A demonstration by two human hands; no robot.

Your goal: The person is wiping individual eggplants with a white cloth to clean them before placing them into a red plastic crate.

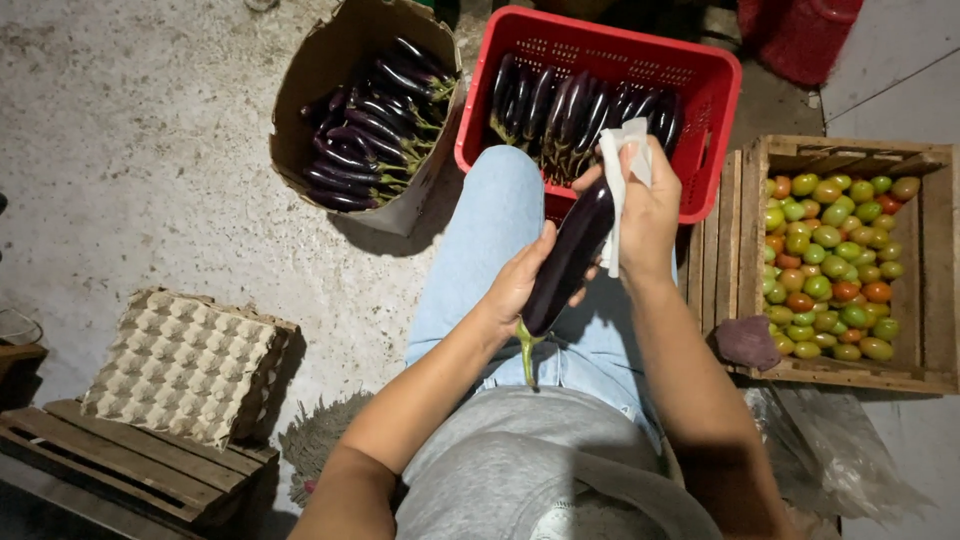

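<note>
At the bottom centre of the frame we look down on our grey shirt and light blue jeans. Just above them, our left hand (518, 285) is curled around the lower part of a long dark purple eggplant (566, 262), with the green stem pointing down toward our lap. Our right hand (650, 215) is closed around a white cloth (618, 185) and presses it against the upper end of the eggplant, so both hands grip and neither is spread.

At the lower left we see a stack of grey egg trays (185, 365) resting on a wooden pallet (120, 465). At the right stands a wooden crate (850, 260), rectangular and open, filled with small green, orange and red tomatoes (830, 265); a dark purple rag (748, 342) lies on its lower left corner, and a clear plastic bag (830, 450) lies below it.

Farther away, at the upper centre, a red plastic crate (600, 60) with perforated walls holds a row of eggplants. At the upper left, a brown cardboard box (330, 60) leans open and holds many more eggplants (375, 125). We see no readable label on either of them.

As we judge it, the wiping is somewhere in the middle: both containers hold eggplants, and we cannot tell which of them are already cleaned.
</note>
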